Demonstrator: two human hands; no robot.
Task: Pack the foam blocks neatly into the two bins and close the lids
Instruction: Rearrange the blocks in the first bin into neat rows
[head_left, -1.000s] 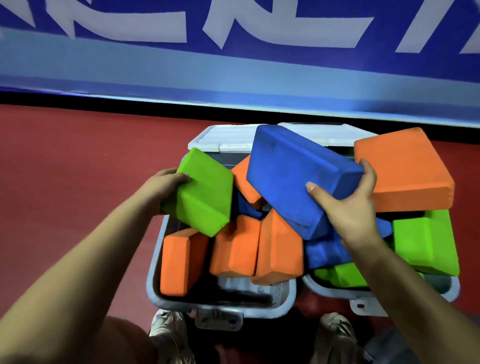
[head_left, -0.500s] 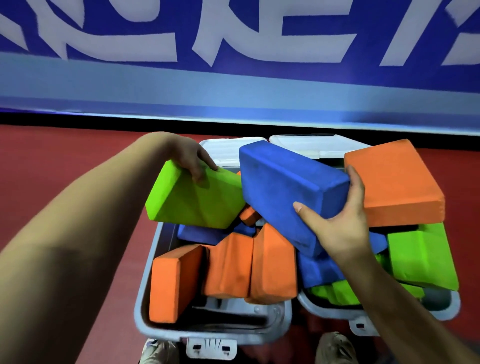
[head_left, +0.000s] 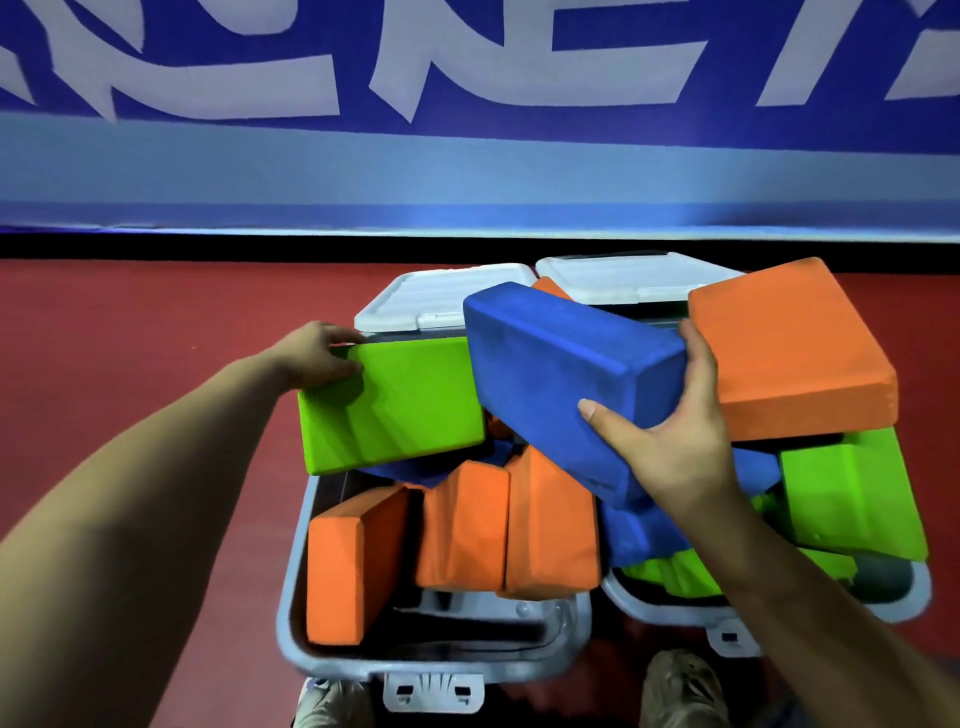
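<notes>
While the left hand (head_left: 317, 358) grips the far-left corner of a green foam block (head_left: 395, 402) tilted over the left bin (head_left: 291, 613), three orange blocks (head_left: 457, 530) stand on edge inside it at lower centre. Right of centre, the right hand (head_left: 675, 441) clasps the end of a blue block (head_left: 561, 374) slanting across both bins. Further right, an orange block (head_left: 789, 353) lies atop green blocks (head_left: 852, 499) heaped in the right bin (head_left: 670, 613). Both white lids (head_left: 441, 296) lie open behind, at upper centre.

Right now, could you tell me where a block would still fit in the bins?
The left bin has bare floor along its near wall, in front of the upright orange blocks. The right bin is crowded, piled above its rim, with only a sliver at its near right corner.
</notes>
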